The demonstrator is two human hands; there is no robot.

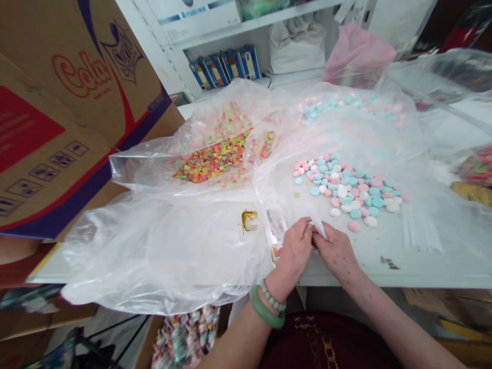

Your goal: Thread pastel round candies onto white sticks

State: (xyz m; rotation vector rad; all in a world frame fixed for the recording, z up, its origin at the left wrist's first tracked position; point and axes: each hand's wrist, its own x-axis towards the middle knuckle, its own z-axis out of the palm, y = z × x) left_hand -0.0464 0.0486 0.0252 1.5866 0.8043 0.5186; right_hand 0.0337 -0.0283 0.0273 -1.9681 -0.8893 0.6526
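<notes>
Strip of white paper or film point(318, 227), narrow, pinched upright between both hands; material not clear at this res. Strip held just above front edge of desk point(434, 269), right of centre. L hand point(294, 251) & R hand point(336, 251) kept close together, both clamped on strip, fingers curled in. Jade bangle point(268, 307) & beaded bracelet point(272, 297) worn on L wrist.

Printed packet point(275, 230), partly under clear plastic, seen just beside L hand; print not legible. Pastel round candies point(346, 189) in pink, blue & white heaped on desk just past R hand, a few lying loose near fingers. Bundle of thin clear strips point(421, 230) laid to right of pile. Small gold crinkled scrap point(249, 220) seen left of hands, on plastic.

Clear plastic bag point(154, 256) spread over L part of desk. Multicoloured ring cereal point(213, 159) piled further back, partly covered by plastic. More pastel candies point(346, 105) seen under plastic at back.

Cardboard box flap point(77, 102) printed "Cola" hangs in at L. White shelf point(253, 23) behind desk, blue boxes point(226, 66) stood on it, white sack point(295, 48) & pink bag point(357, 56) beside them. Wrapped sweets point(184, 338) seen below desk edge.
</notes>
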